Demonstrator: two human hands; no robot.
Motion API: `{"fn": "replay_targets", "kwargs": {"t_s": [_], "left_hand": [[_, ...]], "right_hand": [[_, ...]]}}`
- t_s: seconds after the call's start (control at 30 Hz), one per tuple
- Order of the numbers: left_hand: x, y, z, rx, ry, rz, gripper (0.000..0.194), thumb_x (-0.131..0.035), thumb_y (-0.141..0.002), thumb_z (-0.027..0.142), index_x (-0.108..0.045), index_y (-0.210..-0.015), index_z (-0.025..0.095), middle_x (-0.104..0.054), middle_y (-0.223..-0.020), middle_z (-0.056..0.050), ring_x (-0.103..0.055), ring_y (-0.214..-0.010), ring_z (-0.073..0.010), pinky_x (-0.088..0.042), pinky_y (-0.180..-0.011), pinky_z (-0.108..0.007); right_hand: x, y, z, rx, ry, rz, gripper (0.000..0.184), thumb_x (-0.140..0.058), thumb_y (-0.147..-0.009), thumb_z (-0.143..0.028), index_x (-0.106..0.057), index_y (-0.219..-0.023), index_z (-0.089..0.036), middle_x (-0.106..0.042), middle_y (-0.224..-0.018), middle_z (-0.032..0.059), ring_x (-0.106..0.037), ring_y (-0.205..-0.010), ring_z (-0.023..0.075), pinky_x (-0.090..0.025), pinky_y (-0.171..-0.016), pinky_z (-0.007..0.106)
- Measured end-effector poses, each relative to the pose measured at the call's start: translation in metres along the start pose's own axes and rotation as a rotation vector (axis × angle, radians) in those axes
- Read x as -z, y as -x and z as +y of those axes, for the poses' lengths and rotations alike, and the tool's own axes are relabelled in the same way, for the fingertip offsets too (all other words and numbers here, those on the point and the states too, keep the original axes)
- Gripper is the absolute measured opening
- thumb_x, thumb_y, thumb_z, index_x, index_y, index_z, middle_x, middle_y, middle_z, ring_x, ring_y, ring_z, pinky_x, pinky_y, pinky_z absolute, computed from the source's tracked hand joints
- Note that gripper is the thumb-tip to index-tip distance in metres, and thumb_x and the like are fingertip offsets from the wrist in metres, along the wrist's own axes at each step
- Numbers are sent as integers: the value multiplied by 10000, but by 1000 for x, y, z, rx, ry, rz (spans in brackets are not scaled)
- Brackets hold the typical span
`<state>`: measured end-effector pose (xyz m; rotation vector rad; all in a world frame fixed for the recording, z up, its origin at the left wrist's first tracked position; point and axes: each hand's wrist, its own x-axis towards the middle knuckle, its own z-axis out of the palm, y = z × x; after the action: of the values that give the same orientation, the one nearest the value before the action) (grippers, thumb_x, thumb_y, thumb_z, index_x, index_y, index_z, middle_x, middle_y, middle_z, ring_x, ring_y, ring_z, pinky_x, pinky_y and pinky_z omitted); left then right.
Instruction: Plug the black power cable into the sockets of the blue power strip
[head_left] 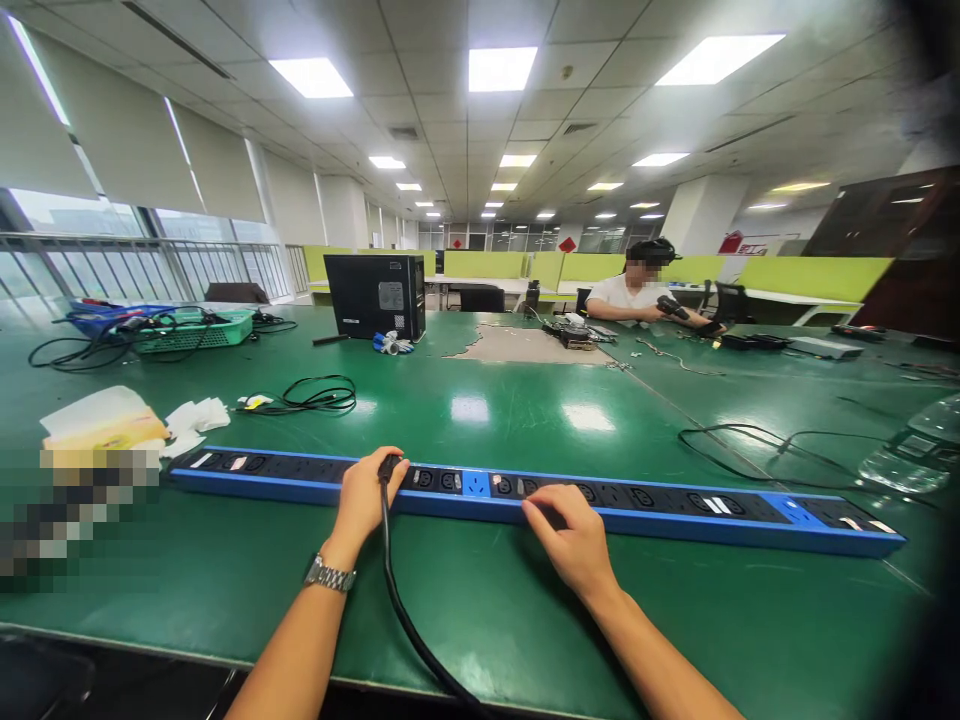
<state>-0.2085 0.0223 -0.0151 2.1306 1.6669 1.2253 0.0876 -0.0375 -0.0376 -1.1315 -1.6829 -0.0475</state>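
A long blue power strip (477,484) with black socket faces lies across the green table in front of me. My left hand (369,488), wearing a metal watch on the wrist, closes round a black plug (389,466) at the strip's sockets, left of the middle. Whether the plug sits fully in a socket is hidden by the fingers. From it a thick black power cable (397,590) runs down over the table's near edge. Right of the middle, my right hand (571,535) curls at the strip, its thumb on the front edge and bent fingers over the top.
Coiled black cable (319,395) and crumpled white paper (196,416) lie beyond the strip. Farther back are a black computer case (375,295), gloves (392,343) and a green basket (195,333). A plastic bottle (916,448) lies at right. Another person sits across the table.
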Motion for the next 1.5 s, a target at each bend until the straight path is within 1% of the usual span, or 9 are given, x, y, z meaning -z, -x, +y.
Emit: {"fn": "replay_targets", "kwargs": {"t_s": [0.2, 0.47, 0.6, 0.67, 0.87, 1.0, 1.2, 1.4, 1.5], "left_hand": [[9, 0, -4, -51, 49, -66, 328, -495, -892, 465, -643, -1034, 210, -732, -938, -66, -679, -827, -229, -515, -763, -328], [16, -9, -6, -263, -159, -170, 265, -521, -901, 402, -652, -1056, 234, -723, -994, -77, -655, -919, -255, -483, -856, -373], [19, -18, -11, -306, -64, -323, 250, -515, -911, 403, -652, -1047, 245, -718, -933, -38, -643, -840, -213, -477, -781, -305], [20, -22, -14, -267, 11, -378, 254, -528, -899, 428, -656, -1019, 245, -706, -866, -10, -629, -765, -186, -470, -724, -271], [17, -27, -17, -121, 34, -301, 347, -488, -899, 514, -665, -963, 222, -679, -809, -5, -605, -726, -181, -450, -687, -269], [20, -34, -17, -112, 61, -339, 375, -476, -897, 526, -667, -937, 205, -694, -834, -24, -626, -752, -195, -473, -697, -279], [35, -39, -15, -162, 102, -458, 422, -449, -903, 543, -649, -1026, 192, -699, -837, -43, -633, -736, -199, -502, -698, -286], [25, -17, -8, -332, -148, -348, 261, -514, -918, 394, -641, -1094, 249, -712, -994, -66, -636, -907, -243, -477, -845, -364], [21, -14, -6, -366, -212, -365, 223, -555, -904, 357, -646, -1088, 272, -718, -1003, -51, -642, -925, -244, -473, -861, -363]], "right_hand": [[3, -1, -1, -23, -21, -16, 170, -601, -865, -315, -641, -728, -222, -691, -738, 32, -603, -718, 189, -487, -680, 339], [0, 0, -2, -36, -25, -27, 189, -598, -868, -317, -637, -710, -222, -684, -714, 24, -590, -693, 180, -473, -662, 327], [-1, 1, -3, -40, -12, -26, 217, -593, -871, -343, -636, -695, -223, -682, -699, 25, -584, -683, 184, -464, -655, 332], [-1, 2, -3, -44, -12, -26, 228, -586, -876, -350, -636, -693, -223, -681, -696, 26, -583, -681, 185, -463, -655, 334], [0, 3, -3, -33, -8, -37, 231, -579, -880, -355, -636, -695, -227, -676, -686, 20, -581, -668, 182, -466, -644, 332], [1, 3, -2, -31, -10, -34, 246, -572, -881, -369, -637, -688, -231, -674, -676, 20, -581, -656, 182, -467, -635, 332], [1, 2, 0, -36, -16, -40, 257, -572, -885, -362, -634, -675, -227, -671, -667, 14, -575, -644, 174, -458, -632, 324], [0, 2, -1, -61, -8, -59, 269, -563, -890, -367, -636, -672, -229, -672, -672, 16, -573, -652, 176, -450, -634, 328], [1, 2, -2, -65, -5, -61, 274, -560, -889, -375, -638, -670, -230, -674, -674, 17, -575, -654, 177, -452, -636, 330]]}}
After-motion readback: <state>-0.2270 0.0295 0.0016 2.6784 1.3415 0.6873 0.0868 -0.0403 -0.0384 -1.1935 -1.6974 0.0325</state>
